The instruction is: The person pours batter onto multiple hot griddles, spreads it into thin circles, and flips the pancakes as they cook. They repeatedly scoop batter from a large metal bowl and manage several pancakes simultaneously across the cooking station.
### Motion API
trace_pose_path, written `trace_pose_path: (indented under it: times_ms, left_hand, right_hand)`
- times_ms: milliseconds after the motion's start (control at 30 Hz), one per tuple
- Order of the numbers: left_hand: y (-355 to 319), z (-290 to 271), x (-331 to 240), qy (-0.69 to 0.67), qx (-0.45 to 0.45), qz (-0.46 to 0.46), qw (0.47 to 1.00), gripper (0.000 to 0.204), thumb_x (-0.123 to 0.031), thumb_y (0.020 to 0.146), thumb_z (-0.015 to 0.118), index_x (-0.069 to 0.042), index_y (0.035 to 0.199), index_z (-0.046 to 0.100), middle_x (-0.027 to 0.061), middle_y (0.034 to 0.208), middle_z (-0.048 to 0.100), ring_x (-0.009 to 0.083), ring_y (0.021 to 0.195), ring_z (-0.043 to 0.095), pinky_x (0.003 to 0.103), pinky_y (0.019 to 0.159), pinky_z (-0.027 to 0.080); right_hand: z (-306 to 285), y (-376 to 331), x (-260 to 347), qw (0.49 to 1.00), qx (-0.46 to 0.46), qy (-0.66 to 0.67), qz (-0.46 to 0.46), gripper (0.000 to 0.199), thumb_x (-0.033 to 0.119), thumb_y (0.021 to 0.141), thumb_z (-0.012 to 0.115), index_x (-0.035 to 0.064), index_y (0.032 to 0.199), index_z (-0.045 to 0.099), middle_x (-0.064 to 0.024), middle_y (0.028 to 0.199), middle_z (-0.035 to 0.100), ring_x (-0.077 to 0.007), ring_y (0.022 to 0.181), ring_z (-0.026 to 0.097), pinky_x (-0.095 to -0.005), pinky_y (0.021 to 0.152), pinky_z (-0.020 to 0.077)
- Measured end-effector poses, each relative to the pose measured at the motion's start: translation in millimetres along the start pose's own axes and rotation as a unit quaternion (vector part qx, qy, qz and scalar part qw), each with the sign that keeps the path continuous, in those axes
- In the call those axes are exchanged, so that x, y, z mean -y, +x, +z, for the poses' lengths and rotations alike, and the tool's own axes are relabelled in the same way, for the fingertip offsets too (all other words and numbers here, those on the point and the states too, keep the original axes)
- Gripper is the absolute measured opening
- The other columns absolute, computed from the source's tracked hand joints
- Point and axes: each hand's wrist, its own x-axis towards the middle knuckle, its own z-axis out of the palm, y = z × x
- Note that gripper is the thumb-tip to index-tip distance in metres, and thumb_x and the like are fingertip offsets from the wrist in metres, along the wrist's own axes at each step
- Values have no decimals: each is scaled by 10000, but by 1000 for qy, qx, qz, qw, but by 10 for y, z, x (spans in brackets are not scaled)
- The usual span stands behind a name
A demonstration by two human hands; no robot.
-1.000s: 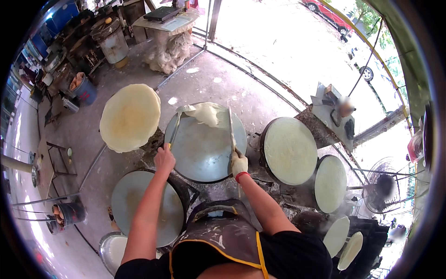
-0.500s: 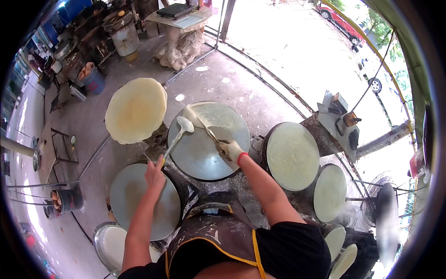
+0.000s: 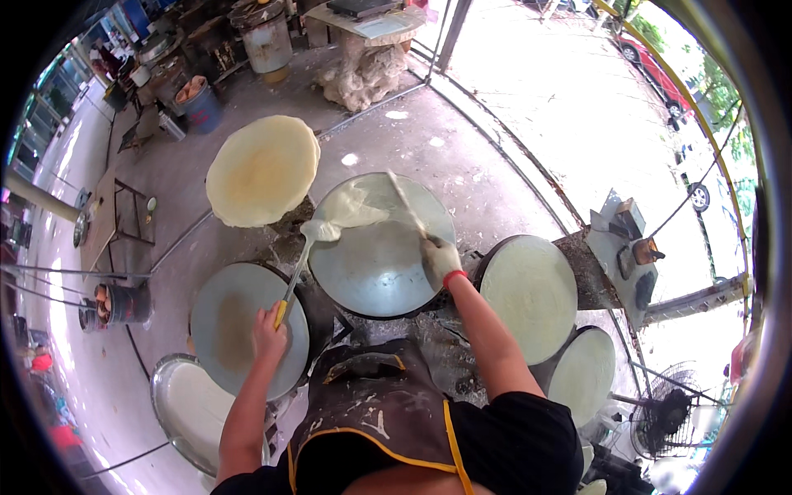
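Observation:
My left hand (image 3: 269, 334) is closed round the yellow grip of a long ladle (image 3: 299, 268). The ladle's batter-coated bowl hangs at the left rim of the middle round griddle (image 3: 371, 276). In my right hand (image 3: 441, 257), which wears a whitish glove, is a long pale batter spreader (image 3: 404, 200), slightly blurred and reaching over the griddle's far part. Wet batter (image 3: 356, 208) lies in an uneven patch on the griddle's far left. The near part of that griddle's surface is bare and shiny.
A pale crepe (image 3: 262, 172) covers a griddle at far left. Near left are a bare griddle (image 3: 239, 318) and a metal basin of batter (image 3: 194, 404). Batter-covered griddles (image 3: 528, 297) stand at right, with a fan (image 3: 667, 410) beyond.
My right hand has moved right and the spreader has swung off the batter patch. The ladle's bowl has lowered and shifted slightly left. My left hand has moved down. The view has also shifted.

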Motion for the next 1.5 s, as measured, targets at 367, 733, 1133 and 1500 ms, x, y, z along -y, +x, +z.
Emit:
trace_pose_path:
  times_ms: [367, 733, 1133, 1500]
  left_hand:
    - [-260, 87, -671, -366, -34, -231, 901, 142, -128, 889, 521, -26, 984, 499, 1, 585, 462, 79, 413, 423, 239, 378, 343]
    - [-394, 251, -1104, -394, -41, -347, 850, 117, -165, 895, 511, -61, 898, 456, 45, 573, 443, 136, 406, 438, 292, 369, 347]
    - [-1412, 688, -1406, 35, 89, -191, 977, 207, -135, 838, 518, -65, 1014, 433, 235, 846, 591, 445, 779, 565, 517, 649, 428]
    - [-1813, 796, -1443, 42, 91, -190, 977, 232, -135, 841, 508, -64, 1047, 427, 229, 868, 589, 430, 808, 560, 505, 685, 429]
  right_hand:
    - [-71, 311, 341, 988, 147, -34, 41, 343, 188, 801, 639, 10, 1093, 614, -4, 730, 588, -74, 548, 491, -213, 469, 382]
    - [-116, 622, 418, 955, 260, -89, 107, 163, 230, 814, 618, 76, 761, 603, 20, 541, 478, -60, 388, 376, -237, 351, 237]
    - [-440, 615, 179, 945, 260, -99, 171, 141, 248, 834, 589, 118, 850, 641, 4, 554, 505, -67, 339, 330, -231, 311, 208]
    - [-528, 438, 101, 904, 324, -226, 165, 212, 316, 813, 610, 111, 760, 596, 23, 528, 449, -67, 352, 325, -240, 333, 215]
